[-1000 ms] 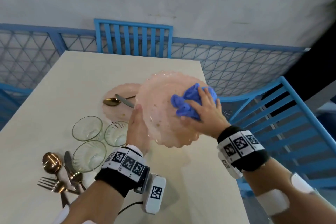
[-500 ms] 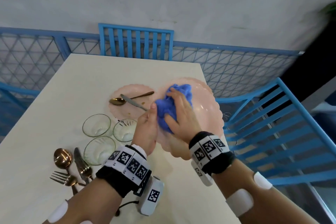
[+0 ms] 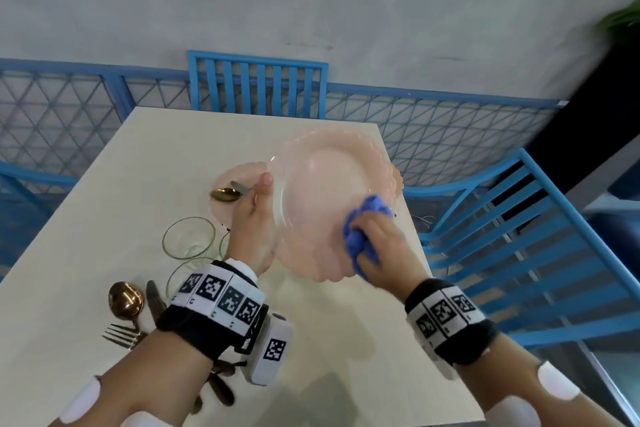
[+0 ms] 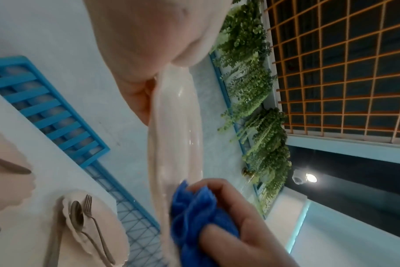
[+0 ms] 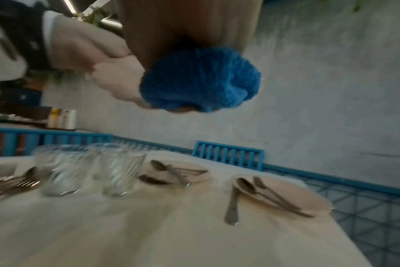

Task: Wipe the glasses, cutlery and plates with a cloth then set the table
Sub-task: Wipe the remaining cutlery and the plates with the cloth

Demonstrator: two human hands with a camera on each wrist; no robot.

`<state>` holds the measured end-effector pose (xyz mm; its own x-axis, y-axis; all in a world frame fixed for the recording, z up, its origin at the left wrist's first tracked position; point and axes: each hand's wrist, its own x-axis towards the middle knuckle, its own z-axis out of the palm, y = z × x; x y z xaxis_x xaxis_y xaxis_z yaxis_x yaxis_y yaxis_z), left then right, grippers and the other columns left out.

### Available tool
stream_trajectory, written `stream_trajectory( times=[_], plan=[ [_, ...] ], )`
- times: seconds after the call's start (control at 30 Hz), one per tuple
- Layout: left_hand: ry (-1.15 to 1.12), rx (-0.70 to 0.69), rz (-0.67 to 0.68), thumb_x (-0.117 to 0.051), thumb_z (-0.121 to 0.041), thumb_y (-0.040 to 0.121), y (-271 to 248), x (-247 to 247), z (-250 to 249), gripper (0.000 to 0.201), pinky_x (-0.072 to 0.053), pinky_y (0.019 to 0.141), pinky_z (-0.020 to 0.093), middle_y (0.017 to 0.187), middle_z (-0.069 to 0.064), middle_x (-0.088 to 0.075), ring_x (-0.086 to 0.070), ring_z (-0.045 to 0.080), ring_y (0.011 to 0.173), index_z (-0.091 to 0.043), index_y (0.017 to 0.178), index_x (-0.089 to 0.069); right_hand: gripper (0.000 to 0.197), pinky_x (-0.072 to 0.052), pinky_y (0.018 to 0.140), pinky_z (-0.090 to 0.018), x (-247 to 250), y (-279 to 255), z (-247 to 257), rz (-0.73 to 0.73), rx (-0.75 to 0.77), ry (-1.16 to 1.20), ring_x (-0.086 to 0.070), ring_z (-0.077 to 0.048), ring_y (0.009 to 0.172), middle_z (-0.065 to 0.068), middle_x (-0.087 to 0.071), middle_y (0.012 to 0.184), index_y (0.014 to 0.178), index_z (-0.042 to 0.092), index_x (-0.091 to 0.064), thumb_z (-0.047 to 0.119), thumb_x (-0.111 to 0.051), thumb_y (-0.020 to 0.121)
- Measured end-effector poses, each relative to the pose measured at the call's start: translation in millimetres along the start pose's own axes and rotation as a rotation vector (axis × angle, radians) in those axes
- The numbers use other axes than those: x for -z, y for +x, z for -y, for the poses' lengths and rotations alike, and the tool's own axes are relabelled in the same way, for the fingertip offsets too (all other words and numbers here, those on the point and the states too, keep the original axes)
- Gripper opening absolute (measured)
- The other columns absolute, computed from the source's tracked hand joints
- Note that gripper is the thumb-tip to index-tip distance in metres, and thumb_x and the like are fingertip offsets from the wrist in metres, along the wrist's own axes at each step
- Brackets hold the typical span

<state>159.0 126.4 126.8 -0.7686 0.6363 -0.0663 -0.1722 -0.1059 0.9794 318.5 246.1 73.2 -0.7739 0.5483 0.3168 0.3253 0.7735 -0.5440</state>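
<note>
I hold a pink scalloped plate [image 3: 329, 184] tilted up above the table's right side. My left hand [image 3: 254, 218] grips its left rim, thumb on the front. My right hand [image 3: 377, 250] clutches a bunched blue cloth [image 3: 363, 229] and presses it on the plate's lower right face. The left wrist view sees the plate [image 4: 174, 144] edge-on with the cloth [image 4: 194, 213] against it. The cloth [image 5: 199, 79] fills the right wrist view's top. Three glasses [image 3: 188, 237] stand left of my left wrist.
A second pink plate [image 3: 235, 177] with a spoon and knife lies behind my left hand. A third plate [image 5: 286, 195] with cutlery sits near the far corner. Gold spoons and a fork [image 3: 124, 315] lie at the near left. Blue chairs [image 3: 536, 253] flank the cream table [image 3: 104, 218].
My right hand has swept the cloth from the plate's left side down to its lower right. The plate has stayed tilted in my left hand.
</note>
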Motion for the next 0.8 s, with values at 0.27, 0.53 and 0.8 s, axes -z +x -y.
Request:
stream_trajectory(
  times=[0.27, 0.53, 0.8],
  plan=[
    [-0.011, 0.043, 0.087, -0.038, -0.036, 0.099, -14.2, -26.4, 23.7, 0.036, -0.055, 0.075, 0.024, 0.090, 0.002, -0.072, -0.067, 0.015, 0.086, -0.018, 0.091, -0.068, 0.051, -0.010, 0.113, -0.017, 1.5, 25.8, 62.6, -0.116, -0.034, 0.047, -0.022, -0.002, 0.132, -0.005, -0.033, 0.149, 0.131, 0.005, -0.050, 0.030, -0.051, 0.087],
    [0.034, 0.056, -0.035, -0.036, -0.044, 0.098, -1.8, -13.0, 33.7, 0.040, -0.049, 0.090, 0.022, 0.107, 0.001, -0.069, -0.064, 0.015, 0.101, -0.019, 0.109, -0.064, 0.047, 0.004, 0.117, -0.027, -39.8, -48.6, 36.8, 0.090, 0.149, 0.069, -0.014, 0.008, 0.139, 0.005, -0.044, 0.143, 0.133, 0.018, -0.053, 0.038, -0.040, 0.092],
    [0.044, 0.142, 0.004, -0.040, -0.047, 0.096, -4.5, -24.4, 45.5, 0.046, -0.050, 0.071, 0.026, 0.092, 0.001, -0.070, -0.064, 0.016, 0.085, -0.011, 0.109, -0.066, 0.038, -0.045, 0.090, -0.048, -4.2, -62.2, -20.3, -0.042, -0.004, -0.244, -0.050, -0.033, 0.119, -0.020, -0.053, 0.129, 0.119, 0.025, -0.062, 0.024, -0.047, 0.084]
  ],
)
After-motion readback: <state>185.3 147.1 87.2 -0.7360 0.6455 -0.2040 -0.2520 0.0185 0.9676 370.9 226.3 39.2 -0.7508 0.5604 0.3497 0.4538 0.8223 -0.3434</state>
